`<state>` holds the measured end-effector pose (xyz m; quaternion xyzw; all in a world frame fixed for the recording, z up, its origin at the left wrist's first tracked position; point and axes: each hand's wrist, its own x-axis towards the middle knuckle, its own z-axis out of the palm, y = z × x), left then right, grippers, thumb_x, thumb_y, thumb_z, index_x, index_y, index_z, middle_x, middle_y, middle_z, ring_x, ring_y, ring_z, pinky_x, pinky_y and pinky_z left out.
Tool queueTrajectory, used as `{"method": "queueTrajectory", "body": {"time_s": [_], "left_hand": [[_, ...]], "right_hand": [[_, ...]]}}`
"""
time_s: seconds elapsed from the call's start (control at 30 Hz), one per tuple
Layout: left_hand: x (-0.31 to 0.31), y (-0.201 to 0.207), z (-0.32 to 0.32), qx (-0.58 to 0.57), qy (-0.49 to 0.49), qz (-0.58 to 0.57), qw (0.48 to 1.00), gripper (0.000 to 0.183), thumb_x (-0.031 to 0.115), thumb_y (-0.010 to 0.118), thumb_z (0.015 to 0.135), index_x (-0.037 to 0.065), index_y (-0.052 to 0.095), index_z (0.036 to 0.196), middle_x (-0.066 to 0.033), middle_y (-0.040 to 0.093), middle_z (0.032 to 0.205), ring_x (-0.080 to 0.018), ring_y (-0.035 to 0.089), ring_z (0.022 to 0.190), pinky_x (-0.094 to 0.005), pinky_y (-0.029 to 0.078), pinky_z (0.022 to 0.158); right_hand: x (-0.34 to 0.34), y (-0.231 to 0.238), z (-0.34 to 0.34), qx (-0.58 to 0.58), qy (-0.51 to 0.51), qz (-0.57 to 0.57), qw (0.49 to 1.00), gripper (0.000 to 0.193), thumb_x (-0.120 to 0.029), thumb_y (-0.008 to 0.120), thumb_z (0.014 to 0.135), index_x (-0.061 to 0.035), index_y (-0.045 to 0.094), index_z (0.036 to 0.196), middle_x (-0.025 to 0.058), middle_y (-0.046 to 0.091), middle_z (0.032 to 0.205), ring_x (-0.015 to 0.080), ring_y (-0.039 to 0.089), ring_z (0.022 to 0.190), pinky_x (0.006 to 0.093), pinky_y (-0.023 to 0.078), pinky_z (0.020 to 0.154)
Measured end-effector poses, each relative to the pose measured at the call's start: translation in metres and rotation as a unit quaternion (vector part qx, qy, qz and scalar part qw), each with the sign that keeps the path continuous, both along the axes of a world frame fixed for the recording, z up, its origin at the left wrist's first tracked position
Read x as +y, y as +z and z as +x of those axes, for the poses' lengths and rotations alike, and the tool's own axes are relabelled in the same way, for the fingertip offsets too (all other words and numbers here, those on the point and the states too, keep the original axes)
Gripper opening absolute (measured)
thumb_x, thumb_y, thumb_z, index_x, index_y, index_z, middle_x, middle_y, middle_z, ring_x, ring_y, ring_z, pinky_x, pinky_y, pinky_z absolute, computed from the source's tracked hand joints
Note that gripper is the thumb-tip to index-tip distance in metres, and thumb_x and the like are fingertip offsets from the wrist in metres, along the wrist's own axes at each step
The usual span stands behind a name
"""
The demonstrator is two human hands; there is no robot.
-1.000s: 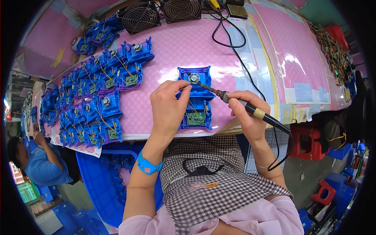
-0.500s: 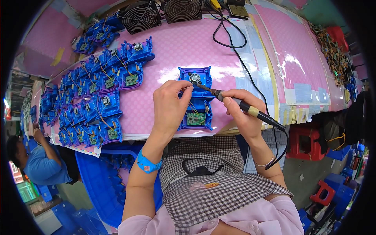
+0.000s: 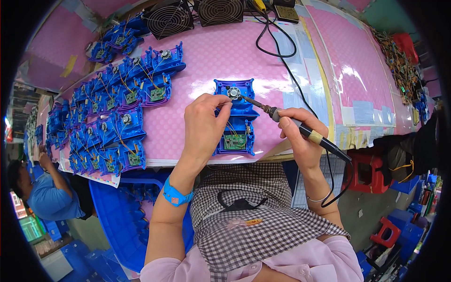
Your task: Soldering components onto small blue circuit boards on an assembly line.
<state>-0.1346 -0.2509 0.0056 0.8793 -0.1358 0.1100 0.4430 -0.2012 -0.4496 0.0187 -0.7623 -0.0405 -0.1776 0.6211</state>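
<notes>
In front of me lies a blue plastic housing (image 3: 249, 85), with a small round speaker (image 3: 234, 92) in its far part and a green circuit board (image 3: 235, 141) in its near part. Thin wires rise from the board and pass behind my fingers. My left hand (image 3: 205, 120) is closed in a pinch at the speaker's near left edge, on what looks like one of these wires; its end is too small to make out. Held like a pen in my right hand (image 3: 305, 134) is a soldering iron (image 3: 275, 113). Its tip reaches the speaker's right edge; contact is unclear.
Rows of similar blue housings (image 3: 127, 121) with wired boards cover the left of the pink table. Two black fans (image 3: 168, 21) stand at the back. The iron's black cable (image 3: 304, 94) crosses the table on the right. A blue bin (image 3: 110, 207) sits below the front edge.
My right hand has drawn the soldering iron slightly right and back, so its tip sits farther to the right on the speaker. My left hand has hardly moved.
</notes>
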Motion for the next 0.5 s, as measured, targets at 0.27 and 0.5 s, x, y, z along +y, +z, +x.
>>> {"method": "queueTrajectory", "body": {"time_s": [0.27, 0.5], "left_hand": [[0.0001, -0.0011, 0.0003, 0.011, 0.004, 0.001, 1.0, 0.011, 0.007, 0.069, 0.077, 0.001, 0.071, 0.086, -0.0113, 0.069, 0.082, -0.0196, 0.064, 0.071, -0.0303, 0.047, 0.061], [0.002, -0.0002, -0.0004, -0.029, 0.007, -0.018, 0.999, 0.01, 0.007, 0.069, 0.079, 0.001, 0.071, 0.087, -0.008, 0.067, 0.077, -0.0142, 0.061, 0.07, -0.0262, 0.044, 0.058]], "right_hand": [[0.0053, -0.0012, 0.0013, 0.0, 0.01, -0.015, 1.0, 0.015, -0.003, 0.064, 0.085, 0.0053, 0.066, 0.096, 0.0085, 0.064, 0.079, 0.0098, 0.06, 0.061, 0.0202, 0.046, 0.055], [0.0066, -0.0027, 0.002, -0.013, 0.005, 0.002, 1.0, 0.016, -0.004, 0.06, 0.088, 0.0045, 0.065, 0.101, 0.0097, 0.065, 0.079, 0.0113, 0.059, 0.06, 0.0216, 0.047, 0.055]]}}
